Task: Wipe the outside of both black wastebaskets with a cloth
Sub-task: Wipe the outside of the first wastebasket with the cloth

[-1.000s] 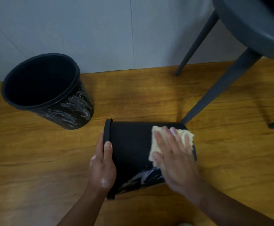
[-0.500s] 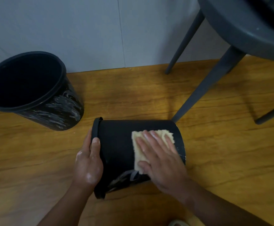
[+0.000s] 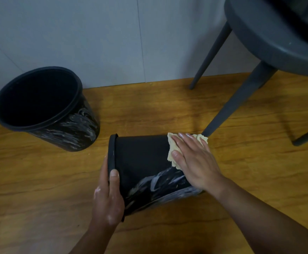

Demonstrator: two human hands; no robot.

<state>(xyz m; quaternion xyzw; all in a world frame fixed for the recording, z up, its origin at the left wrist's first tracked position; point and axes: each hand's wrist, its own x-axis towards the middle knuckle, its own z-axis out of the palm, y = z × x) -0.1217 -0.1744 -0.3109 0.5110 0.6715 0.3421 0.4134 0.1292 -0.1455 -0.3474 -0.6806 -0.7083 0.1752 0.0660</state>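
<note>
Wastebasket on its side [image 3: 142,158] lies on the wood floor [image 3: 39,189], left hand [image 3: 109,197] clamped on its rim. Right hand [image 3: 193,160] lies flat, fingers spread, pressing a yellow cloth [image 3: 172,153] onto the wall near the base; white smears below. Second wastebasket [image 3: 72,132] stands upright by the wall, smeared too.

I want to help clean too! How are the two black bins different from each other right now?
The far wastebasket stands upright by the wall with nobody touching it; the near wastebasket lies on its side. The left hand grips the near one's rim and the right hand presses a yellow cloth on it. The near one has a clean wiped patch; the far one's visible side is all smeared. Both are black with white smears.
</note>
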